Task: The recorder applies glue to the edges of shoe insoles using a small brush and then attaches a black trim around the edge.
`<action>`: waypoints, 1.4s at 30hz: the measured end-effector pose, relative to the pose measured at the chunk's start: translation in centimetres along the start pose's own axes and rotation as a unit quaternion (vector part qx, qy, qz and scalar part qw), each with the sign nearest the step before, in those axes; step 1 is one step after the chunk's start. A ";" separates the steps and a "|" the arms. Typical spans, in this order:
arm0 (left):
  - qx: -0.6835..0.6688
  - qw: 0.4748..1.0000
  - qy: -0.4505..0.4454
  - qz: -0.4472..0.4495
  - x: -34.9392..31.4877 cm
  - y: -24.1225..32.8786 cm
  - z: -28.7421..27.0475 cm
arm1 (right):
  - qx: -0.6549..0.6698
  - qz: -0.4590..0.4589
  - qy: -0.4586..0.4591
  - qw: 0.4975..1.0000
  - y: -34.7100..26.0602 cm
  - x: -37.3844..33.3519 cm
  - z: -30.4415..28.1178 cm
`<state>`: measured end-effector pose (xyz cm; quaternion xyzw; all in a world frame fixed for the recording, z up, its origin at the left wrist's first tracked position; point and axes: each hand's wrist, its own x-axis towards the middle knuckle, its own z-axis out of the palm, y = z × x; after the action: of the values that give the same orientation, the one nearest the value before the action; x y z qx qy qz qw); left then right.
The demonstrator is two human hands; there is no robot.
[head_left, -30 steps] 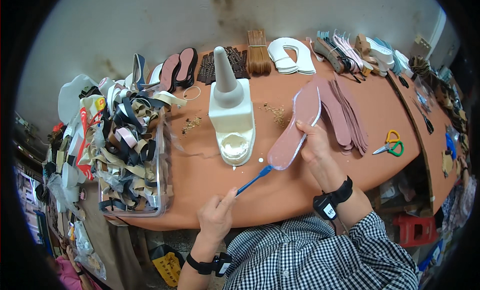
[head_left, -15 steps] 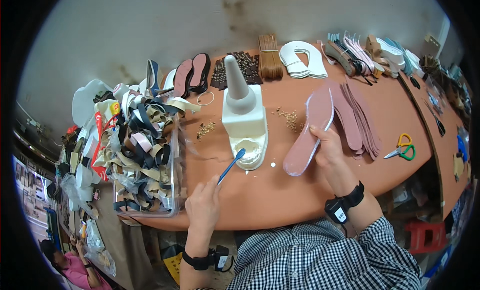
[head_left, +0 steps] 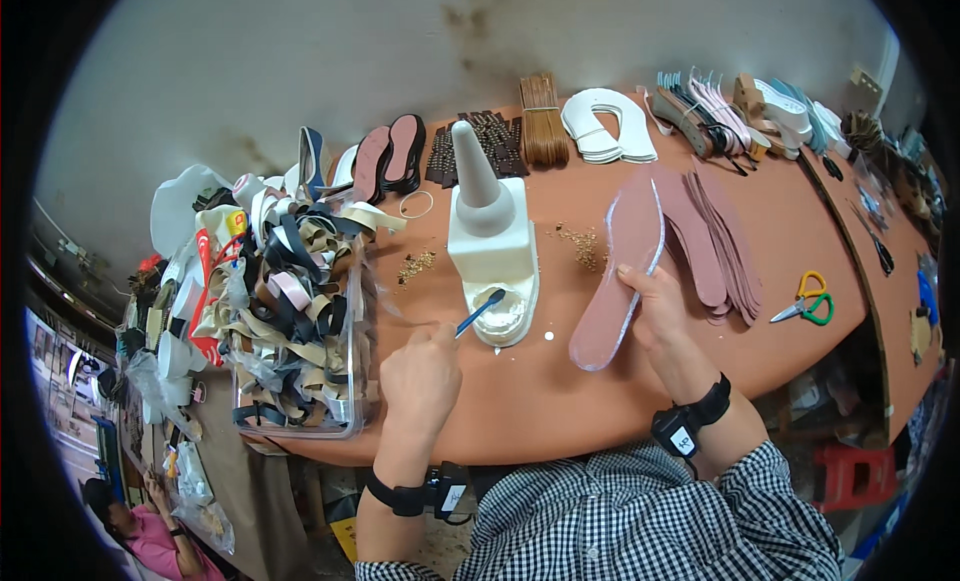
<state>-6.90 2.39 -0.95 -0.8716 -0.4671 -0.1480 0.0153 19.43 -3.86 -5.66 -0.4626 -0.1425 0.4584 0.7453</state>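
Note:
My left hand [head_left: 422, 373] is closed round the blue handle of a small brush [head_left: 480, 312]. Its dark head rests at the white, wet-looking contents of a round dish in the base of a cream dispenser [head_left: 488, 243], which has a tall grey cone on top. In my right hand [head_left: 660, 306] is a pink insole [head_left: 632, 239], pinched at its right edge between thumb and fingers. A whitish line runs along the insole's rim. Just right of it lie several more pink insoles [head_left: 715, 243], fanned out on the table.
A clear bin [head_left: 360, 381] heaped with strap scraps stands left. Scissors [head_left: 803, 306] lie right. Along the back are pink-topped soles [head_left: 404, 146], studded strips [head_left: 478, 149], a brown strip bundle [head_left: 544, 126], and white curved pieces [head_left: 650, 141]. Another person [head_left: 150, 536] sits at lower left.
My left hand has moved up and right, bringing the brush head further over the dish and turning more knuckles upward. The insole in my right hand has shifted slightly downward.

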 end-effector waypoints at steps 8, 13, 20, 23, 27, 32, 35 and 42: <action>-0.012 0.998 0.034 -0.041 -1.9 -0.6 0.6 | 0.004 0.027 -0.011 1.000 0.9 0.2 0.4; 0.018 0.999 0.025 -0.020 -0.9 -0.1 1.5 | -0.005 0.034 -0.021 0.999 1.3 -0.3 1.2; 0.028 1.000 0.007 -0.010 -0.3 0.0 1.1 | -0.021 0.019 -0.023 0.999 1.4 -0.2 1.0; 0.034 0.999 -0.003 -0.013 -0.3 0.1 0.8 | -0.015 0.026 -0.029 0.999 1.4 -0.2 1.0; 0.057 0.998 -0.007 0.020 0.5 0.5 0.6 | -0.006 0.036 -0.022 0.999 1.5 -0.2 1.1; 0.037 0.999 -0.017 -0.011 0.1 0.5 -0.4 | -0.006 0.029 -0.023 0.999 1.3 -0.3 0.9; 0.002 1.000 0.029 -0.011 -1.0 0.1 -0.4 | -0.011 0.037 -0.026 0.999 1.1 -0.3 0.6; 0.009 0.998 0.043 -0.047 -3.3 -0.8 0.2 | 0.009 0.067 -0.041 0.997 1.0 -0.6 0.8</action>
<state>-9.21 0.15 -2.17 -0.8414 -0.5077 -0.1815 0.0367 18.02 -3.72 -5.90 -0.4453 -0.1378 0.5275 0.7103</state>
